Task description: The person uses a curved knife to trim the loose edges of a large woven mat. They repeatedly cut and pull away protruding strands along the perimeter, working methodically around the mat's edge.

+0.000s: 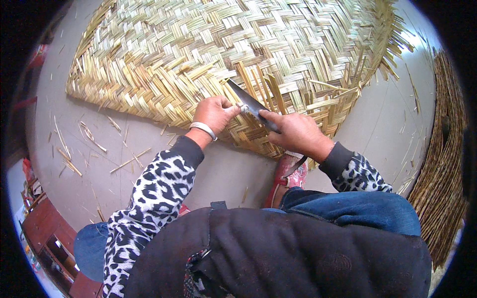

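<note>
A large mat (238,35) woven from pale yellow-green reed strips lies on the floor in front of me. My right hand (298,131) grips a dark metal blade, like a knife (248,97), whose pointed end rests on the mat near its folded border. My left hand (216,116) is closed in a pinch beside the blade, over the mat's near edge. Something whitish shows at its fingertips, too small to make out. Several loose strip ends (266,87) stand up from the weave just beyond the blade.
Cut strip scraps (131,160) litter the grey floor at left. A brown bundle of thin stalks (442,164) lies along the right side. My foot in a red patterned shoe (290,176) is at the mat's near edge. Reddish-brown furniture (49,233) stands at lower left. Unfinished strip ends fringe the mat's right edge.
</note>
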Tool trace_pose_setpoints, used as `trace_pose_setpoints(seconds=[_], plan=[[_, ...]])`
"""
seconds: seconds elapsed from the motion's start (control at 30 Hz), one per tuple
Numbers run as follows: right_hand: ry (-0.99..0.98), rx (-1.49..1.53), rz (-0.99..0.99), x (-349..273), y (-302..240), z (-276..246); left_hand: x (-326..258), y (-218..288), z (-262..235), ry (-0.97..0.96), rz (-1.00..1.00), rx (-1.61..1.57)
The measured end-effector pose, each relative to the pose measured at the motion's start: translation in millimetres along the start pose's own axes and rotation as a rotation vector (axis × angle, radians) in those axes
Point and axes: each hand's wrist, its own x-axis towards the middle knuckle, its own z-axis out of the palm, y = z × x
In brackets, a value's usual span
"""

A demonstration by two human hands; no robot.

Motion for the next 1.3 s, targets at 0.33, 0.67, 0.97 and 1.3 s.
trace_pose_setpoints(seconds=[0.33,0.67,0.97,1.3], plan=[[-0.317,0.245,0.092,-79,30,-90,12,-1,16,0.211,-0.019,0.300],[-0.421,1.267,0.159,-72,43,-75,-2,28,20,-0.343,-0.259,-0.913],[-0.352,0.814,0.179,-71,46,-40,-11,30,52,0.031,-0.290,-0.803],[-0.166,0.201,-0.008,-43,25,-38,-13,21,45,-0.057,-0.270,-0.939]])
